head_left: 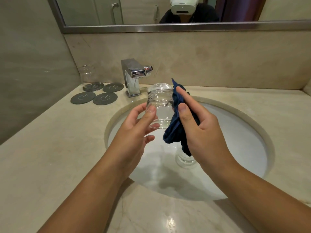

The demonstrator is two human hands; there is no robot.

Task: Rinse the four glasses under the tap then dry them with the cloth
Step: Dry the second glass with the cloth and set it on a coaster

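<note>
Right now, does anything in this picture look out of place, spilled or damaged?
One thing: while the left hand holds a glass and the right hand the blue cloth, a second glass sits down in the sink basin, half hidden by the cloth, where it could be knocked. Nothing looks spilled or broken.

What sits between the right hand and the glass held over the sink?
The dark blue cloth, gripped by the right hand at the side of the glass; the head view shows it.

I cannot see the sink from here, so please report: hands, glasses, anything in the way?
Left hand holds a glass over the sink. Right hand presses the blue cloth on its side. Another glass sits in the basin; nothing in the way.
</note>
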